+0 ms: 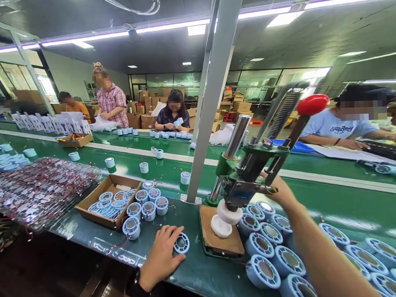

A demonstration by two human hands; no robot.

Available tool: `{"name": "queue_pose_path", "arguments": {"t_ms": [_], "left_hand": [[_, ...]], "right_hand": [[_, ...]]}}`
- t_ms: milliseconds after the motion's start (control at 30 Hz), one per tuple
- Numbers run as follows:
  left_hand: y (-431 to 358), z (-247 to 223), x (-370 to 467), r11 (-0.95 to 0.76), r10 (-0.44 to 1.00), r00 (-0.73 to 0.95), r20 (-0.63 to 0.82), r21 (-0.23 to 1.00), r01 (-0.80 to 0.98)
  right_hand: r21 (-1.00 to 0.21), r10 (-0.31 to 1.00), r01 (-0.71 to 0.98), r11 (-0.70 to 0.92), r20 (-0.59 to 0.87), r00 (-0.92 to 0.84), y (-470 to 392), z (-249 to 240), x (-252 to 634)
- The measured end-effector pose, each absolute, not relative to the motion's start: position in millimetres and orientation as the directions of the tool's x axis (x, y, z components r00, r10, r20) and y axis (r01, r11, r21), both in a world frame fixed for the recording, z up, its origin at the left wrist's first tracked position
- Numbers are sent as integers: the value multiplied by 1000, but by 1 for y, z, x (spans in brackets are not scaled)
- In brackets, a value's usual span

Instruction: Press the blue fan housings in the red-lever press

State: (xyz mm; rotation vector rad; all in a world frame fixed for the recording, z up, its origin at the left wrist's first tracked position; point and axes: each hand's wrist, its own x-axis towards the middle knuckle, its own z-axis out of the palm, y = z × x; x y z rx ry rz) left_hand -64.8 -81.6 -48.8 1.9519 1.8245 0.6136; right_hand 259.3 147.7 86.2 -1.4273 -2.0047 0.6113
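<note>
My left hand [161, 253] rests at the bench's front edge, thumb and fingers closed around a light-blue round housing [185, 243] with a spoked ring and a grey centre. To its right stands a green hand press [241, 181] with a red-knobbed lever [312, 104]. Its white upper die [229, 211] hangs above a white round lower die [221, 226] on a brown board, with no housing visible between them. My right hand [280, 193] is beside the press, near the lever's lower end. The press hides its fingers, so its grip is unclear.
Several blue housings [289, 260] crowd the bench right of the press; others [148, 211] stand left. A cardboard box [99, 217] holds blue rings. Wired clear parts [40, 188] are piled at far left. A grey post [212, 100] rises behind. Co-workers sit or stand across the green belt [166, 177].
</note>
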Motion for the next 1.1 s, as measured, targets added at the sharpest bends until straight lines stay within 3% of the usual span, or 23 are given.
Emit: {"name": "queue_pose_path", "arguments": {"t_ms": [100,200,300,433,567,667,767,933,1100], "left_hand": [[-83,-52,-64,-109,994,74,85,556,824],[-83,-56,-64,-139,988,70,138,586,799],[-83,-59,-64,-82,989,-13,148,620,780],[-79,-64,-68,-86,981,-45,187,636,767],[-79,-70,-76,-101,969,-87,233,688,718],[-86,-66,-71,-61,967,-151,205,763,643],[-95,-51,-50,-111,978,-74,196,786,608],[-96,-28,-12,-238,971,148,188,701,672],[-90,-26,-3,-197,980,169,109,692,695]], "right_hand": [[-503,918,780,373,321,-232,94,80,310],[-432,779,648,627,344,-525,7,55,311],[-468,634,470,748,297,-714,-62,25,253],[-571,577,349,743,282,-767,-78,-3,173],[-643,645,277,715,452,-616,-66,-36,153],[-665,749,348,661,559,-356,-70,-67,146],[-661,774,424,619,605,-187,-77,-91,133],[-667,760,424,612,644,-84,-76,-108,124],[-700,787,409,586,612,-80,-71,-110,130]]}}
